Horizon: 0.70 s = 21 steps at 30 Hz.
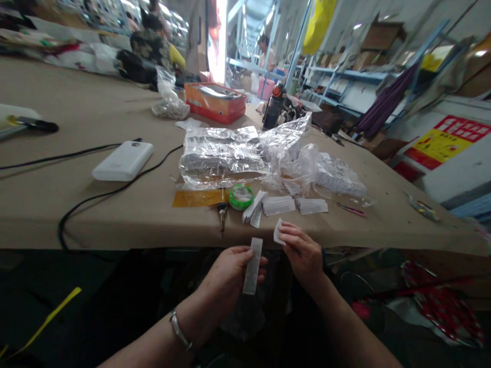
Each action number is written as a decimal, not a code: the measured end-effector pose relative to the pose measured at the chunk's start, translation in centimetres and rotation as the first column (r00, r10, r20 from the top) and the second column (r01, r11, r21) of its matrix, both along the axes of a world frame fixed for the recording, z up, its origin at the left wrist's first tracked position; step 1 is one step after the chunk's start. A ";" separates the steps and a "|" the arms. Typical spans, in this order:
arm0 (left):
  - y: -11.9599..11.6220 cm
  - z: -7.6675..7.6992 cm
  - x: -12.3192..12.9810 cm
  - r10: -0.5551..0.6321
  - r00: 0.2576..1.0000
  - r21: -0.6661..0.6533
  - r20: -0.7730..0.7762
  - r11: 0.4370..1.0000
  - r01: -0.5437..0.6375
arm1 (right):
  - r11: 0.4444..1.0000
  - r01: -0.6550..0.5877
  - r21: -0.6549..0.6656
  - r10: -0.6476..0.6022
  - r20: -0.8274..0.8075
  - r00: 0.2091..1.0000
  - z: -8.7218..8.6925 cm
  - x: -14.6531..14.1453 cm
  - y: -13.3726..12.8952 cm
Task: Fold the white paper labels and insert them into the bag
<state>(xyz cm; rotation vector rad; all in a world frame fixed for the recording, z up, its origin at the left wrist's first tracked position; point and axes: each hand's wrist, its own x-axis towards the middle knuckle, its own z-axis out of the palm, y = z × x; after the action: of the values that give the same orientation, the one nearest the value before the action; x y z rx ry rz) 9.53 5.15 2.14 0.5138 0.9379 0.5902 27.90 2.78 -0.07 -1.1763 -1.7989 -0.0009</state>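
My left hand (233,266) pinches a translucent white strip (252,268) between thumb and fingers, below the table's front edge. To its right, my right hand (303,250) has its fingers closed on a small white piece (278,232), held at the table edge. Just beyond the hands lie a fanned stack of white strips (253,208) and two more stacks, one in the middle (279,205) and one at the right (313,206). A green round container (241,197) sits left of them, beside a pen-like tool (222,217) whose tip points toward me.
Clear plastic bags (224,156) cover the table's middle. A white power bank (123,161) and black cable (95,197) lie left. Farther back are an orange box (215,105) and a dark bottle (273,108). Pink tweezers (350,209) lie right. People are visible in the background.
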 end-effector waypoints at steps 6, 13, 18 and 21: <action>-0.4 -0.3 0.2 0.089 0.975 -0.022 0.205 0.996 -0.086 | 0.963 -0.267 0.040 0.253 0.216 0.943 0.0 -3.5 -2.1; -0.6 -0.6 0.0 0.079 0.965 -0.022 0.252 0.997 -0.075 | 0.957 -0.290 -0.012 0.283 0.267 0.921 -0.6 -3.2 -2.0; -0.6 -0.9 0.0 0.082 0.973 -0.023 0.214 0.997 -0.079 | 0.951 -0.307 -0.025 0.302 0.266 0.915 -0.2 -3.8 -2.2; -0.6 -0.8 -0.1 0.090 0.980 -0.024 0.179 0.996 -0.087 | 0.949 -0.313 -0.028 0.309 0.261 0.914 0.2 -3.8 -2.4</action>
<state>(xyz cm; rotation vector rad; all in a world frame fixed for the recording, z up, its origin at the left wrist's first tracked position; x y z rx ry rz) 9.48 4.58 1.34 0.3983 0.7962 0.6972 24.07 0.38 0.16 -0.8982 -2.2034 0.0160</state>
